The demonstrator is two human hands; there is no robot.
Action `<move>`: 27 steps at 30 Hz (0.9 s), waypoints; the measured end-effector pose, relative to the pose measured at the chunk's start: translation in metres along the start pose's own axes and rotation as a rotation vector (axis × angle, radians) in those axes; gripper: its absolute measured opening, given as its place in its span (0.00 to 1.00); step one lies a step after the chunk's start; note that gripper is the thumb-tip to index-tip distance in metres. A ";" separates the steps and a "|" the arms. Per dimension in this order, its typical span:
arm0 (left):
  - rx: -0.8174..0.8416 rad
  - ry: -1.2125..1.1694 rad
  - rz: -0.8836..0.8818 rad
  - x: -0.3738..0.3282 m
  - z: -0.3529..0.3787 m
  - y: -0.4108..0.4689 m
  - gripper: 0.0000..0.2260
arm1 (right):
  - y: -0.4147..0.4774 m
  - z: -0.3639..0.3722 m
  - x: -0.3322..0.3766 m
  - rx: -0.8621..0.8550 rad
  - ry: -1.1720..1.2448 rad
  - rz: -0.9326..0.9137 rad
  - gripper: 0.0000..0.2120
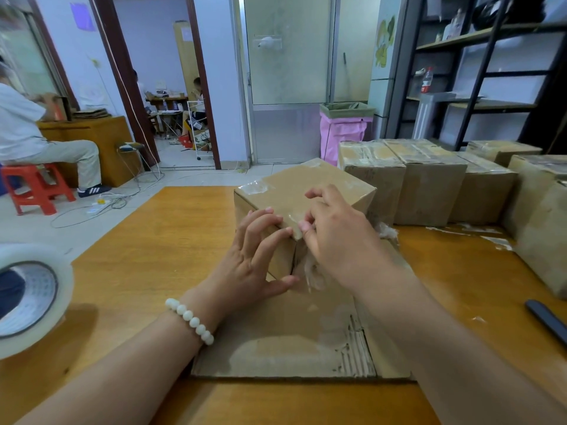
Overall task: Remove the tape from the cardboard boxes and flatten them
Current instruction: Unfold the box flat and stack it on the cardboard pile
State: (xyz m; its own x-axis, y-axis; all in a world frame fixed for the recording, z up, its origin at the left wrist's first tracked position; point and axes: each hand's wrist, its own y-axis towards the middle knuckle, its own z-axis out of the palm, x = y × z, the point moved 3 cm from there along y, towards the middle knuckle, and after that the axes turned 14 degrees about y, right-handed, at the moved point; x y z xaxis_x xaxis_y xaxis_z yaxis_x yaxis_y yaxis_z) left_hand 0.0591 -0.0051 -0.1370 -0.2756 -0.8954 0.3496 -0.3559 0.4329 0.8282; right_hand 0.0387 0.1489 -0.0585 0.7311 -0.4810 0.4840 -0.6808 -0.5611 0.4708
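Observation:
A taped cardboard box (294, 185) stands on a flattened piece of cardboard (276, 342) in the middle of the wooden table (138, 271). My left hand (254, 259), with a white bead bracelet at the wrist, rests its spread fingers on the box's near top edge and its thumb on the front face. At that same near edge, my right hand (331, 231) pinches clear tape (291, 216). A crumpled strip of peeled tape (313, 271) hangs below my right hand.
Several taped boxes (429, 185) line the table's back right, one more (543, 228) at the far right. A big clear tape roll (27, 296) sits at the left edge, a dark tool (546, 320) at the right. Tape scraps (478, 234) lie on the table. A person sits on a red stool (36, 188).

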 end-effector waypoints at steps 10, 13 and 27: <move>-0.009 -0.031 -0.040 0.001 -0.003 0.003 0.28 | -0.001 0.014 -0.020 -0.170 0.408 0.086 0.07; 0.002 -0.030 -0.027 0.001 -0.003 0.003 0.27 | 0.000 0.012 -0.025 -0.220 0.522 0.086 0.10; -0.024 -0.109 -0.175 -0.001 -0.005 0.005 0.25 | 0.000 0.022 -0.029 -0.366 0.646 -0.096 0.09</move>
State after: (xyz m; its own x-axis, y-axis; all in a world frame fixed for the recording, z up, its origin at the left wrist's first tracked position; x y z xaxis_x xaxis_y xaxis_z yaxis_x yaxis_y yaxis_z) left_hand 0.0615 -0.0027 -0.1308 -0.3068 -0.9396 0.1516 -0.3860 0.2684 0.8826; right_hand 0.0187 0.1481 -0.0882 0.6931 0.1136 0.7119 -0.6690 -0.2665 0.6939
